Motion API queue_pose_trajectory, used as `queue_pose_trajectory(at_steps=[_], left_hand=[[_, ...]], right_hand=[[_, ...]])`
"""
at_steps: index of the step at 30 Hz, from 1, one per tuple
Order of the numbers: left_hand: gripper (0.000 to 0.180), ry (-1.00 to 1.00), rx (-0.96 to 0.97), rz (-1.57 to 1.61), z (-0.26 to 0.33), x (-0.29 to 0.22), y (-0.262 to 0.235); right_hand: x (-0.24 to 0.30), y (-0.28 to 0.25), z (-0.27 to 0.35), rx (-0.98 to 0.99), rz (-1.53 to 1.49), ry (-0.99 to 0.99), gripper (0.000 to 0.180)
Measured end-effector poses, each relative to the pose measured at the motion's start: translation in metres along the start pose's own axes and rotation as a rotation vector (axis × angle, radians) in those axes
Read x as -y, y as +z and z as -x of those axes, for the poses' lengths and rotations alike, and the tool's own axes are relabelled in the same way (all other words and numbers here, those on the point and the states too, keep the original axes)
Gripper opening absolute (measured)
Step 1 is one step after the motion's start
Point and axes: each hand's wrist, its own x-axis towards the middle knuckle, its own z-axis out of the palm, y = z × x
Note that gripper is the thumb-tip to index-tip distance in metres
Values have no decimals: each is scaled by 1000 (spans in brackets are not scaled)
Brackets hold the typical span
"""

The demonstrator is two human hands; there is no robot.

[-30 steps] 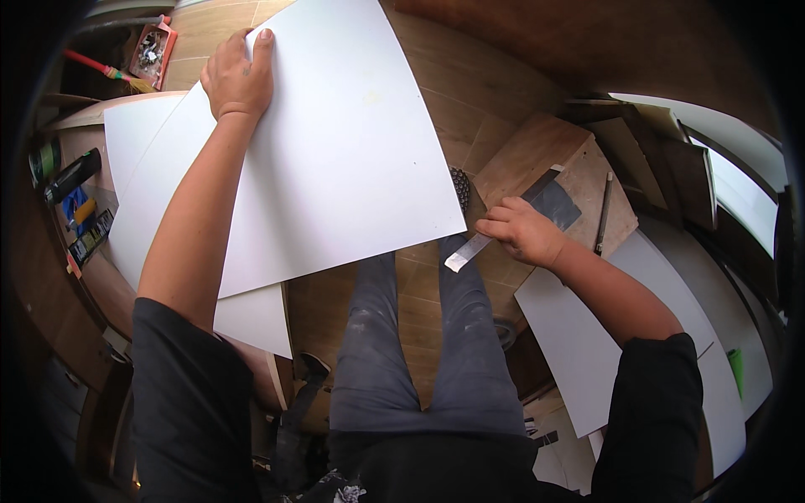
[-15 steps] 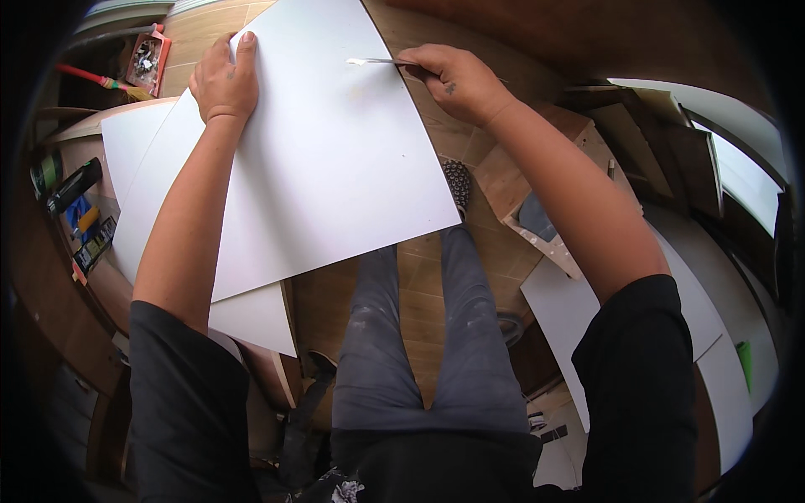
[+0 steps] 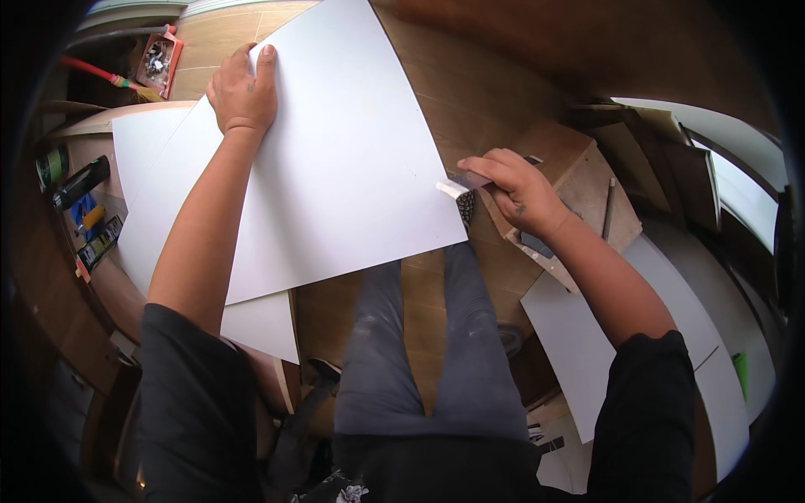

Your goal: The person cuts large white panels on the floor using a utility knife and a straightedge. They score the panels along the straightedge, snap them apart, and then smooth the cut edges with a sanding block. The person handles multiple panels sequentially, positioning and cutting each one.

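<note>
A large white panel (image 3: 352, 151) lies tilted across the space before me, on top of another white board (image 3: 138, 155). My left hand (image 3: 243, 92) grips the panel's far left edge, thumb on its face and fingers curled round the rim. In my right hand (image 3: 521, 194) is a putty knife (image 3: 476, 178), pinched between thumb and fingers. White putty (image 3: 453, 189) coats the blade's end, which is at the panel's right edge near the lower right corner; whether it touches the edge I cannot tell. Small dark specks show on the panel near there.
Right of the panel stands a wooden box (image 3: 574, 155) with a stick-like tool on it. A red dustpan (image 3: 159, 63) with debris and a broom (image 3: 96, 71) are at the far left. Bottles and tools (image 3: 82, 184) line the left. White boards (image 3: 579, 335) lie at the right.
My right hand has moved down and right with the putty knife, from over the panel's upper part to its lower right edge. The left hand keeps its hold on the panel.
</note>
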Motion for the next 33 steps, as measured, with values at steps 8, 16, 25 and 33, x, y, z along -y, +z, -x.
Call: queue_pose_trajectory(at_steps=[8, 16, 25, 33], left_hand=[[63, -6, 19, 22, 2, -8, -5], [60, -27, 19, 42, 3, -11, -8], [59, 8, -4, 29, 4, -13, -7], [51, 90, -123, 41, 5, -14, -4]], right_hand=[[0, -18, -171, -316, -429, 340, 22], [-20, -10, -251, -231, -342, 254, 23], [-27, -15, -264, -149, -87, 236, 26], [-33, -12, -205, -96, -21, 101, 27]])
